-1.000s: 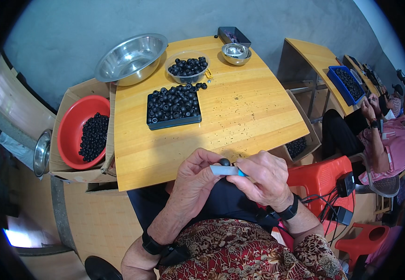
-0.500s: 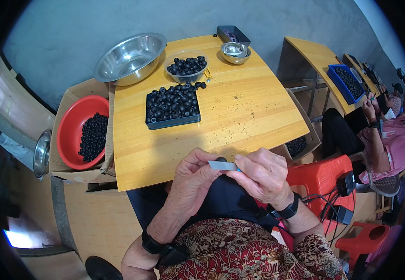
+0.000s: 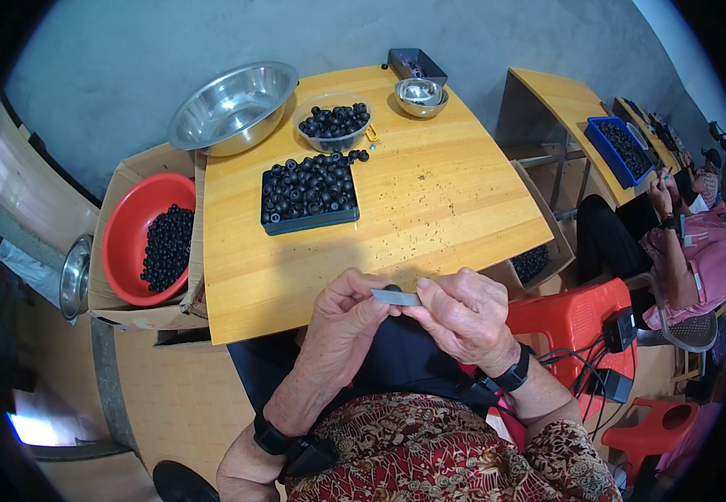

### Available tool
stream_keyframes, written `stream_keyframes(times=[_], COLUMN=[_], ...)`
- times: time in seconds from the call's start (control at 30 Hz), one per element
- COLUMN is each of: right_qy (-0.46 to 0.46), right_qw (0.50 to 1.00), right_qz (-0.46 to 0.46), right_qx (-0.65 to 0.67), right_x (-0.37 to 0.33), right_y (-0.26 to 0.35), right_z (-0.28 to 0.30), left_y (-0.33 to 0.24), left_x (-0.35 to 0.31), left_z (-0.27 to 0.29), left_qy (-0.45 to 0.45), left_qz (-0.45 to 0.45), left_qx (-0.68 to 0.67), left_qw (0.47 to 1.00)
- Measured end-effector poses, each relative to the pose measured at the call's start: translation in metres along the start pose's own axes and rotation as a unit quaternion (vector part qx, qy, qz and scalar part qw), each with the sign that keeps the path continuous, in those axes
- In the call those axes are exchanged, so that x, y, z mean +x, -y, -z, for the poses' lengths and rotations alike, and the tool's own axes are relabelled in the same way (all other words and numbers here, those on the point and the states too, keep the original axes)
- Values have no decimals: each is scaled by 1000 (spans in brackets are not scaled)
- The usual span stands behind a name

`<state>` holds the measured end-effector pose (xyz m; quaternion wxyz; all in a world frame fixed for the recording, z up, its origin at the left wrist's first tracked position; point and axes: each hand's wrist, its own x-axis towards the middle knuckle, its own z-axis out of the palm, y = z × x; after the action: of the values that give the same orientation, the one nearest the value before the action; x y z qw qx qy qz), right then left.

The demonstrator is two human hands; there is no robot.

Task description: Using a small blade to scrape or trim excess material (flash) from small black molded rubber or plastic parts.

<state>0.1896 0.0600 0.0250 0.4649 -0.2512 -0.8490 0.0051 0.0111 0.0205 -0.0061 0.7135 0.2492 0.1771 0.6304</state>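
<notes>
- Left hand: thumb and fingers drawn together in a narrow pinch on a small black rounded part, mostly hidden behind the blade.
- Right hand: closed around one end of a flat grey blade, whose free end points toward the left hand.
- The black rounded part sits between the hands, in front of the body and near the near edge of the wooden table. Whether the cutting edge touches it cannot be told from this angle.
- To work well here, I judge the pinch should be firm enough that the part cannot roll, with the left thumb out of the blade's path.
- Short, light strokes at a shallow angle would probably suit such a small curved surface; heavy pressure could slip or gouge.
- Turning the part in the left fingertips, rather than swinging the blade wide, should give better control.
- Beyond the hands stands a dark rectangular tray heaped with similar black parts; behind it is a clear plastic tub of more. Dark specks lie scattered to the tray's right.
</notes>
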Motion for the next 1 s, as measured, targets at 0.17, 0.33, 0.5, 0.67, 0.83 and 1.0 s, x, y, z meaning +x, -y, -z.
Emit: stream_keyframes(times=[0.17, 0.33, 0.5, 0.67, 0.83, 1.0], right_qy=[-58, -102, -40, 16, 40, 18], right_qw=[996, 977, 980, 988, 998, 999], right_qz=[-66, -151, -144, -105, -25, -11], right_qx=[6, 110, 135, 114, 35, 42], right_x=[-5, -5, 5, 3, 0, -3], right_y=[-23, -14, 5, 5, 4, 2], right_z=[4, 3, 2, -3, -2, -4], left_y=[-11, -12, -1, 4, 3, 6], left_x=[0, 0, 0, 0, 0, 1], left_z=[-12, -12, -5, -5, -2, 2], left_qy=[57, -27, -42, -46, -42, -49], left_qz=[-39, -6, 30, 43, 58, 51], left_qx=[88, 74, 2, -11, 12, 20], left_qw=[994, 997, 999, 998, 997, 997])
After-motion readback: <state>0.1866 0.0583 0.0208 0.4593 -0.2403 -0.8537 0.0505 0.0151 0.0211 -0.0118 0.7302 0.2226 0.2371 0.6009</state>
